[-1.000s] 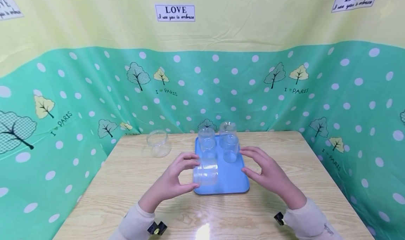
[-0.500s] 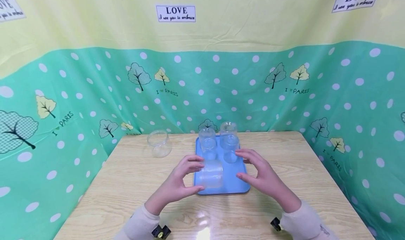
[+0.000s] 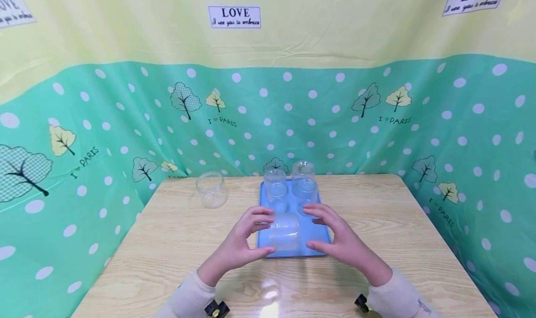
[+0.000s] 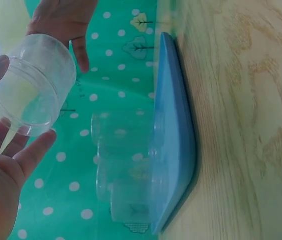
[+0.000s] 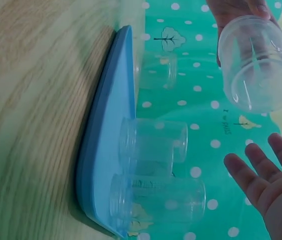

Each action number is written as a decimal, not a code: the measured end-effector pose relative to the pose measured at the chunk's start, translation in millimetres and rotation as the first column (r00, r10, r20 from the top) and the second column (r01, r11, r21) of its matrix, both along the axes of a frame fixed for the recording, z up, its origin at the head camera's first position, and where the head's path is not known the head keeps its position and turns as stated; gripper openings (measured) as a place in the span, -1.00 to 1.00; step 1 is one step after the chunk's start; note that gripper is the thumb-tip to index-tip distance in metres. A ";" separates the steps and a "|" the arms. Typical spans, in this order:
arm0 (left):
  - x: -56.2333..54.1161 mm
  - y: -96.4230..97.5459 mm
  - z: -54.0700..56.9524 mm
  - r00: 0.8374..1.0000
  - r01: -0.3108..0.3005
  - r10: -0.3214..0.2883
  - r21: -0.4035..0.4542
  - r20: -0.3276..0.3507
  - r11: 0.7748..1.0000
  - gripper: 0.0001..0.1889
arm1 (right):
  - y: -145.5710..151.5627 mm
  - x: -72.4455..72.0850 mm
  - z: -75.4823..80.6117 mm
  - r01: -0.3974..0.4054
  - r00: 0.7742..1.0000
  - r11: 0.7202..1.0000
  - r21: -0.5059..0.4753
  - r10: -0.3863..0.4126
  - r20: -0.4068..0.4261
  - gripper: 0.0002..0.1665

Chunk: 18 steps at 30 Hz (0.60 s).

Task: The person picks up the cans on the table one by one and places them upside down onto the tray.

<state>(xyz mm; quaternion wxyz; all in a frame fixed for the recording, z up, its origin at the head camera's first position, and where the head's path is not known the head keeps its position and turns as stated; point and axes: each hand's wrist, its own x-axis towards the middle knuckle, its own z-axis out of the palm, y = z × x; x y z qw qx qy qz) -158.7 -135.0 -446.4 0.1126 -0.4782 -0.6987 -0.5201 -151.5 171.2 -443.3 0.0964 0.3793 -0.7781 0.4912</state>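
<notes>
Jar [image 3: 287, 231] over tray [image 3: 311, 229], rim [image 3: 272, 234] gripped by left fingers [image 3: 260, 211]; right fingers [image 3: 319, 207] wide, gap between.

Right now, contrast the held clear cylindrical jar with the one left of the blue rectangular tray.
The held clear cylindrical jar is turned sideways; the tabletop clear cylindrical jar stands upright. The held jar is raised in the left hand; the tabletop jar sits untouched. Both are transparent.
</notes>
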 end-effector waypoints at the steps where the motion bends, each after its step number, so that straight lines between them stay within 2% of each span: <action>1: 0.1 0.6 -0.1 1.000 0.002 -0.002 0.003 0.000 1.000 -0.35 | -0.6 0.2 -0.3 -0.009 1.000 1.000 -0.007 0.009 -0.002 -0.10; 5: -0.4 2.8 -2.7 1.000 0.007 -0.007 0.012 0.027 1.000 -0.36 | -2.7 1.9 -1.5 -0.027 0.999 0.999 -0.031 0.027 0.017 -0.08; 10: -1.4 4.8 -7.4 0.995 0.010 -0.013 0.035 0.099 0.999 -0.36 | -6.2 4.3 -2.9 -0.027 0.998 0.999 -0.047 0.030 0.056 -0.06; 18: 0.1 8.4 -13.4 0.972 0.025 -0.049 0.107 0.232 0.994 -0.34 | -12.5 5.1 -7.8 -0.066 0.996 0.996 -0.064 0.069 0.053 -0.06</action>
